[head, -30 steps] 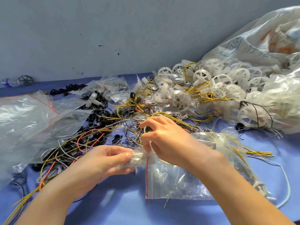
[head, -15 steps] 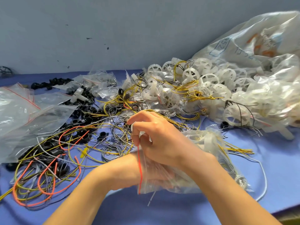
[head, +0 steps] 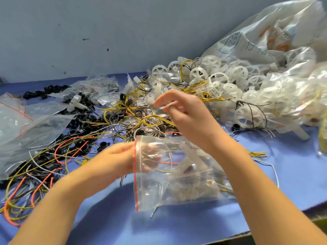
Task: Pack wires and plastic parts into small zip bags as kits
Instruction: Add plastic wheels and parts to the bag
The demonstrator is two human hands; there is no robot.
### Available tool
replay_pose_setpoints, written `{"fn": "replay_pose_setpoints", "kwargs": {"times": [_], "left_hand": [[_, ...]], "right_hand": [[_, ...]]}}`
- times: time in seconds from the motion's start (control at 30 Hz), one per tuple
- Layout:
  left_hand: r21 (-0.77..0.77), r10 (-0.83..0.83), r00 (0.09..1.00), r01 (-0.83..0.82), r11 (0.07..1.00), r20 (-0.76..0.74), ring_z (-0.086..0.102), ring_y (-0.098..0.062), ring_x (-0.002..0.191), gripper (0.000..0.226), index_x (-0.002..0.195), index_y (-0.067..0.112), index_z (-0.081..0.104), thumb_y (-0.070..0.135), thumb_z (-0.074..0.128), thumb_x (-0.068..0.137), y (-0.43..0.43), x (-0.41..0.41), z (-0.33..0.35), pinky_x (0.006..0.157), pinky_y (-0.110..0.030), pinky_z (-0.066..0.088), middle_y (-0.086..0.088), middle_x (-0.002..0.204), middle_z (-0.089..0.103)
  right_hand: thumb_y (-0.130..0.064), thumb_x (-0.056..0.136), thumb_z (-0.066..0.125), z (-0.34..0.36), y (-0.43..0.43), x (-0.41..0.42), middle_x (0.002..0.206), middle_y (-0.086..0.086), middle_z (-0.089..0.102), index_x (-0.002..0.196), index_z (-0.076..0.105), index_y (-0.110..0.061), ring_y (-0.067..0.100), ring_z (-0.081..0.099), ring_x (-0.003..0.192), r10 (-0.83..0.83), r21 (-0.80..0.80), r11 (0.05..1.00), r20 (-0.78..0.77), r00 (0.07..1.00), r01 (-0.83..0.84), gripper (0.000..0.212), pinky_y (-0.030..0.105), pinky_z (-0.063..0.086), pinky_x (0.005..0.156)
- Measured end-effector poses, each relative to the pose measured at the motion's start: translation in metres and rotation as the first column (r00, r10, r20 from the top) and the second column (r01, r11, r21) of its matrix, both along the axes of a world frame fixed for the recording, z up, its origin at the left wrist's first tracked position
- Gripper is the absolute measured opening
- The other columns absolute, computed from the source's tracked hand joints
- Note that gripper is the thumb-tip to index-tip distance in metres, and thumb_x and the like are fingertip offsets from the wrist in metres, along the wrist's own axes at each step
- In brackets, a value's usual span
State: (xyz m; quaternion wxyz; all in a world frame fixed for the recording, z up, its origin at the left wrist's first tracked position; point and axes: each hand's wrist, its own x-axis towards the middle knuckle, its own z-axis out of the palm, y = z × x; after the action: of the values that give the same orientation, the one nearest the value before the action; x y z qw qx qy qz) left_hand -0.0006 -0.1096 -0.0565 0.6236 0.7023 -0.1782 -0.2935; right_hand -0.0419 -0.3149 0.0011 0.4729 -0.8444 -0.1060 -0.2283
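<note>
Gripping the zip bag [head: 194, 183] by its upright red mouth at centre, the left hand [head: 115, 160] sits just below the right hand [head: 187, 114], whose hold is unclear.

We're looking at a plain grey-blue wall [head: 123, 23] at the back, with a few dark specks [head: 107, 49] on it. Below it we've got a table [head: 292, 174] under a blue cover, softly lit, its dark front edge [head: 276, 231] showing lower right.
</note>
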Motion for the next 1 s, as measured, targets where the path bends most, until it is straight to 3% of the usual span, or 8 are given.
{"fn": "replay_pose_setpoints", "kwargs": {"times": [0.17, 0.27, 0.37, 0.5, 0.6, 0.67, 0.87, 1.0], "left_hand": [[-0.215, 0.545, 0.833, -0.551, 0.806, -0.094, 0.073, -0.018, 0.063, 0.031, 0.095, 0.007, 0.065, 0.025, 0.042, 0.104, 0.015, 0.029, 0.011, 0.052, -0.021, 0.056, -0.005, 0.073, 0.075], [-0.240, 0.620, 0.777, -0.627, 0.741, -0.112, 0.071, -0.014, 0.058, 0.031, 0.094, 0.012, 0.064, 0.027, 0.039, 0.105, 0.018, 0.040, 0.010, 0.050, -0.021, 0.056, 0.001, 0.068, 0.073], [-0.181, 0.667, 0.744, -0.651, 0.737, 0.039, 0.070, -0.013, 0.058, 0.028, 0.095, 0.015, 0.064, 0.025, 0.040, 0.105, 0.017, 0.048, 0.009, 0.053, -0.022, 0.057, -0.001, 0.075, 0.072], [-0.081, 0.669, 0.693, -0.676, 0.733, 0.270, 0.068, -0.015, 0.069, 0.023, 0.095, 0.021, 0.063, 0.017, 0.042, 0.102, 0.016, 0.062, 0.005, 0.061, -0.027, 0.056, -0.007, 0.090, 0.070], [0.034, 0.584, 0.645, -0.685, 0.728, 0.493, 0.067, -0.018, 0.082, 0.019, 0.099, 0.021, 0.062, 0.015, 0.044, 0.099, 0.014, 0.068, 0.000, 0.078, -0.038, 0.054, -0.005, 0.094, 0.070], [0.117, 0.485, 0.623, -0.679, 0.725, 0.613, 0.066, -0.020, 0.084, 0.019, 0.103, 0.022, 0.062, 0.017, 0.045, 0.097, 0.013, 0.070, -0.004, 0.081, -0.039, 0.052, 0.001, 0.090, 0.070], [0.205, 0.368, 0.599, -0.677, 0.706, 0.711, 0.064, -0.018, 0.075, 0.021, 0.105, 0.025, 0.063, 0.020, 0.044, 0.098, 0.008, 0.077, -0.008, 0.062, -0.027, 0.046, 0.002, 0.082, 0.069], [0.240, 0.335, 0.569, -0.708, 0.664, 0.751, 0.060, -0.017, 0.082, 0.025, 0.112, 0.017, 0.064, 0.018, 0.043, 0.098, 0.010, 0.086, -0.010, 0.070, -0.033, 0.043, -0.004, 0.099, 0.067]], "right_hand": [[-0.002, 0.093, 0.044, -0.001, -0.017, 0.003, 0.099, -0.014, 0.069, 0.101, 0.069, -0.021, -0.006, 0.064, 0.085, -0.114, 0.032, 0.993, -0.004, 0.993, 0.114, 0.032, 0.010, 0.046, 0.072], [-0.007, 0.094, 0.045, -0.003, -0.011, 0.008, 0.097, -0.012, 0.070, 0.097, 0.067, -0.026, 0.000, 0.064, 0.086, -0.133, -0.006, 0.991, -0.018, 0.991, 0.133, 0.029, 0.025, 0.052, 0.080], [-0.017, 0.095, 0.047, -0.006, 0.001, 0.016, 0.097, -0.008, 0.071, 0.098, 0.067, -0.031, 0.010, 0.064, 0.082, -0.128, -0.167, 0.980, -0.108, 0.986, 0.108, 0.025, 0.036, 0.052, 0.082], [-0.026, 0.098, 0.044, -0.014, 0.008, 0.024, 0.109, -0.004, 0.068, 0.112, 0.067, -0.032, 0.016, 0.059, 0.089, -0.147, -0.412, 0.911, -0.327, 0.933, -0.001, 0.027, 0.031, 0.047, 0.075], [-0.028, 0.100, 0.044, -0.017, 0.011, 0.029, 0.113, -0.002, 0.067, 0.118, 0.065, -0.029, 0.015, 0.057, 0.094, -0.154, -0.479, 0.875, -0.412, 0.898, -0.070, 0.028, 0.028, 0.034, 0.068], [-0.029, 0.100, 0.044, -0.018, 0.009, 0.031, 0.114, -0.002, 0.067, 0.118, 0.064, -0.028, 0.017, 0.059, 0.100, -0.159, -0.467, 0.881, -0.433, 0.887, -0.071, 0.027, 0.027, 0.038, 0.073], [-0.032, 0.099, 0.043, -0.017, -0.001, 0.036, 0.113, -0.006, 0.068, 0.114, 0.064, -0.032, 0.020, 0.061, 0.100, -0.192, -0.438, 0.899, -0.396, 0.898, -0.001, 0.026, 0.036, 0.049, 0.089], [-0.032, 0.099, 0.043, -0.018, -0.009, 0.036, 0.107, -0.007, 0.070, 0.110, 0.065, -0.036, 0.017, 0.062, 0.098, -0.228, -0.412, 0.909, -0.356, 0.906, 0.067, 0.025, 0.036, 0.049, 0.088]]}}
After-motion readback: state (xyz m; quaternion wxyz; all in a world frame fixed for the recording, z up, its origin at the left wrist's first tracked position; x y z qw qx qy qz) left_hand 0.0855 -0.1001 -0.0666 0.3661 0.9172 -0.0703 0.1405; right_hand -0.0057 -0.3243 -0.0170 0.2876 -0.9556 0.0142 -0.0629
